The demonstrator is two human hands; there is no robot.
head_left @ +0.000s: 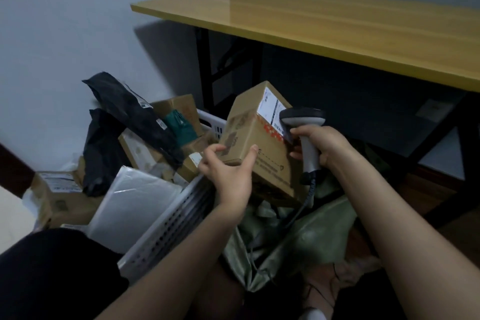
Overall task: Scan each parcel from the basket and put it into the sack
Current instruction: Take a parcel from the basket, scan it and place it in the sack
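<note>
Only the head view to go on here. A cardboard box point(257, 138) is being held up, tilted, pretty much dead centre of the frame. It's gripped at its lower left corner by the left hand point(228, 171), with the thumb pressed on the near face and the fingers curled round onto the side face. The white shipping label point(271, 106) is stuck on the box's upper right face. A grey barcode scanner point(304, 117) is clamped in the right hand point(319, 145), fingers wrapped tight round the handle. Its dark head is parked right up against the label, though whether it's actually touching can't be told. A coiled cable point(306, 197) is hanging from the bottom of the handle, down toward the green sack point(311, 231), which is slumped open in the lower middle, directly under the held box. The white slotted basket point(166, 226) is seen at lower left, just beside the sack, and it's stuffed to overflowing. Two black poly mailers point(124, 106) are piled on top at centre left, a pale padded mailer point(135, 202) is leaned against the near rim, and several brown cartons are jammed in between. Another labelled carton point(59, 195) is wedged at the far left edge. The upper right is filled by a yellow-topped table point(324, 26) on black legs.
</note>
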